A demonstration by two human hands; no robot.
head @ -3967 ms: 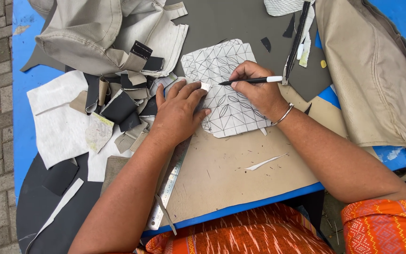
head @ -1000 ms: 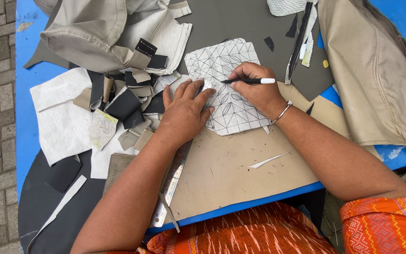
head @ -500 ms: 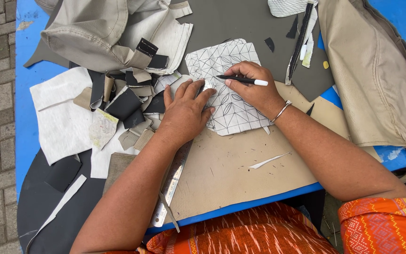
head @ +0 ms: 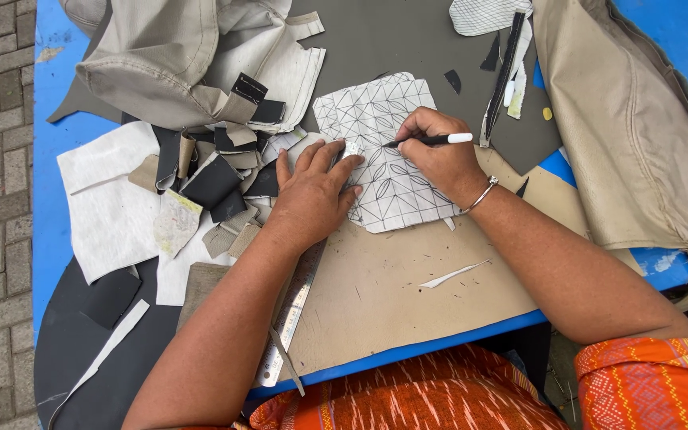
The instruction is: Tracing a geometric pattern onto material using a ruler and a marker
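Left hand [head: 312, 195] presses flat on a white patterned sheet [head: 384, 151] on the worktop [head: 384, 295]; right hand [head: 439, 155] holds a black pen [head: 431, 140] touching the sheet.

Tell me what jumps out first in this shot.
The white patterned sheet at centre, covered in drawn grid and leaf lines: the left hand presses it flat while the right hand holds a black pen to it. Left of it sits a heap of black and tan scraps.
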